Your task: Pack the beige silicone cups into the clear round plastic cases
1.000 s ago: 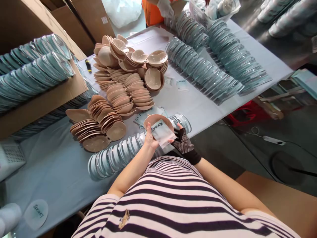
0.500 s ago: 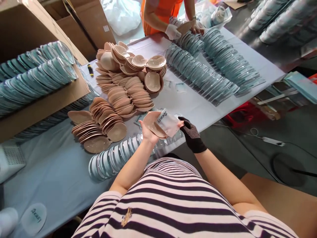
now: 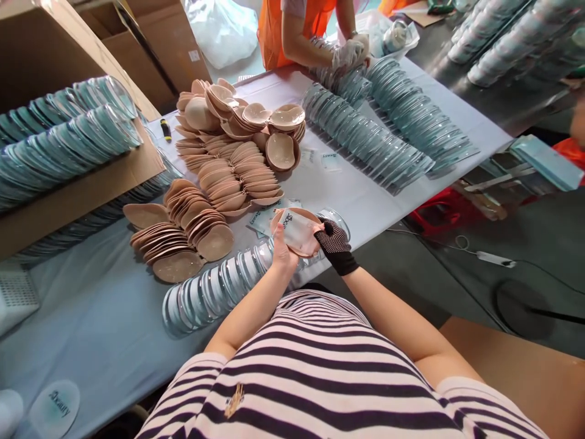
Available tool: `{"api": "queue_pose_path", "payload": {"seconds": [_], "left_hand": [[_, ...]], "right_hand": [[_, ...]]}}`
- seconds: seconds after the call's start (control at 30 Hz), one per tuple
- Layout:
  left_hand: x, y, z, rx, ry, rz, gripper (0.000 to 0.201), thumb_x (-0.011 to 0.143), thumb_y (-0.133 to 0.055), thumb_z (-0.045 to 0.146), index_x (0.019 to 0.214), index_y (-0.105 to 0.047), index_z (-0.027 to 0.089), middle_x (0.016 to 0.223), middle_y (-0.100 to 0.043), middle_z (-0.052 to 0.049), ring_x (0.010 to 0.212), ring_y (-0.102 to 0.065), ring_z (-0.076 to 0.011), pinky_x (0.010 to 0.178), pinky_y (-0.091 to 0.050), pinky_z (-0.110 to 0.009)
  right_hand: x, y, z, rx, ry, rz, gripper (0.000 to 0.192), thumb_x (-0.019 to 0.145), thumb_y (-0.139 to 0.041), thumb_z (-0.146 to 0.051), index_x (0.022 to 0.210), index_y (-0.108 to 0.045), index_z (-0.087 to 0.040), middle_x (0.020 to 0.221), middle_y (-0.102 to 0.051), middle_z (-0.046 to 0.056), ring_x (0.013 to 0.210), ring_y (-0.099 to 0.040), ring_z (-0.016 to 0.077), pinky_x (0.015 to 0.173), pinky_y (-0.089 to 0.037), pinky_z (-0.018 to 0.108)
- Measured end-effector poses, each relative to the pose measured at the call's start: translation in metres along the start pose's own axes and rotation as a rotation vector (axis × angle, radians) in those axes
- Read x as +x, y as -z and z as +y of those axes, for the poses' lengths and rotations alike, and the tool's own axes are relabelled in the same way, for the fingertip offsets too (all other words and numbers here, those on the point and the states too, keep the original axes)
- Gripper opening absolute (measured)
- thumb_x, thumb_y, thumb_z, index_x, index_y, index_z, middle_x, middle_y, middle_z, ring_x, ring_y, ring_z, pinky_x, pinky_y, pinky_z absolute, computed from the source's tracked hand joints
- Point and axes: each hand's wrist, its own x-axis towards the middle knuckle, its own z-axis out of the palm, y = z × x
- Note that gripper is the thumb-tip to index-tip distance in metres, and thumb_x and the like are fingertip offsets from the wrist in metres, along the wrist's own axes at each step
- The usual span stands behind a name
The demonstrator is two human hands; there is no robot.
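My left hand (image 3: 282,251) holds a beige cup-shaped pad (image 3: 299,247) over the near table edge. A clear printed film sheet (image 3: 297,228) lies across the pad's hollow. My right hand (image 3: 335,242), in a black dotted glove, pinches the pad and film at their right side. Just below my hands runs a row of clear plastic shells (image 3: 214,286) standing on edge. More printed sheets (image 3: 262,219) lie on the table behind the pad.
Piles of beige pads (image 3: 228,158) fill the table's middle and left. Long rows of blue-tinted shells (image 3: 375,137) cover the right side, more on cardboard (image 3: 68,189) at left. A person in orange (image 3: 301,24) works at the far end with gloved hands.
The film sheet stood up off the pad half a second ago; now it lies down inside the hollow, with both my hands drawn closer together. The person in orange has shifted hands.
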Motion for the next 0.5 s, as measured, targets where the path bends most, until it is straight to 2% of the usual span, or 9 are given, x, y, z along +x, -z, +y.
{"api": "queue_pose_path", "payload": {"seconds": [0.07,0.13,0.2,0.27,0.3,0.37,0.43,0.5], "left_hand": [[-0.001,-0.002,-0.005,-0.004,-0.039,0.105,0.042,0.087,-0.069,0.038,0.126,-0.062,0.024,0.128,-0.069,-0.008,0.124,-0.062,-0.0265,0.104,-0.052,-0.042],[0.000,-0.004,-0.009,0.033,-0.073,0.172,0.036,0.088,-0.067,0.024,0.124,-0.063,0.023,0.125,-0.070,-0.007,0.119,-0.065,-0.0243,0.103,-0.054,-0.042],[0.002,-0.005,-0.011,0.052,-0.092,0.200,0.031,0.090,-0.062,0.022,0.122,-0.062,0.021,0.125,-0.070,-0.008,0.115,-0.067,-0.0233,0.101,-0.055,-0.041],[0.004,-0.006,-0.012,0.052,-0.104,0.205,0.029,0.092,-0.060,0.025,0.121,-0.062,0.021,0.127,-0.069,-0.009,0.113,-0.068,-0.0231,0.099,-0.057,-0.041],[0.004,-0.005,-0.013,0.051,-0.113,0.207,0.029,0.093,-0.060,0.027,0.121,-0.062,0.022,0.127,-0.069,-0.009,0.113,-0.068,-0.0231,0.098,-0.057,-0.041],[0.004,-0.003,-0.015,0.069,-0.137,0.221,0.030,0.092,-0.061,0.029,0.121,-0.062,0.022,0.126,-0.069,-0.008,0.112,-0.068,-0.0232,0.096,-0.058,-0.040],[0.003,0.002,-0.017,0.109,-0.149,0.233,0.031,0.090,-0.063,0.027,0.121,-0.063,0.022,0.122,-0.070,-0.007,0.111,-0.068,-0.0231,0.095,-0.058,-0.038],[0.001,0.006,-0.020,0.176,-0.131,0.200,0.030,0.089,-0.065,0.026,0.119,-0.065,0.022,0.119,-0.071,-0.006,0.110,-0.068,-0.0230,0.094,-0.057,-0.037]], "right_hand": [[0.000,0.000,-0.002,-0.012,-0.001,0.034,0.022,0.077,-0.057,-0.044,0.070,-0.055,-0.023,0.071,-0.064,0.004,0.069,-0.059,0.0204,0.072,-0.053,0.037],[-0.001,-0.001,-0.005,0.021,-0.012,0.046,0.020,0.074,-0.059,-0.042,0.070,-0.054,-0.023,0.073,-0.066,0.005,0.070,-0.060,0.0211,0.074,-0.054,0.039],[-0.005,-0.002,-0.009,0.110,-0.021,0.093,0.021,0.070,-0.065,-0.041,0.076,-0.057,-0.023,0.083,-0.069,0.006,0.079,-0.064,0.0229,0.082,-0.055,0.041],[-0.011,-0.005,-0.013,0.268,-0.060,0.128,0.033,0.067,-0.071,-0.041,0.092,-0.060,-0.023,0.100,-0.071,0.008,0.095,-0.066,0.0248,0.091,-0.054,0.043],[-0.014,-0.008,-0.015,0.367,-0.100,0.098,0.039,0.068,-0.071,-0.042,0.100,-0.061,-0.023,0.107,-0.070,0.008,0.100,-0.066,0.0251,0.093,-0.054,0.043],[-0.022,-0.012,-0.015,0.549,-0.204,-0.079,0.042,0.074,-0.067,-0.046,0.110,-0.061,-0.024,0.110,-0.071,0.008,0.102,-0.067,0.0251,0.092,-0.056,0.043],[-0.027,-0.013,-0.009,0.604,-0.272,-0.238,0.037,0.077,-0.065,-0.048,0.104,-0.065,-0.023,0.100,-0.073,0.007,0.094,-0.069,0.0254,0.086,-0.058,0.044],[-0.028,-0.006,0.004,0.514,-0.271,-0.216,0.029,0.073,-0.067,-0.046,0.090,-0.066,-0.022,0.086,-0.073,0.006,0.084,-0.068,0.0252,0.080,-0.058,0.043]]}}
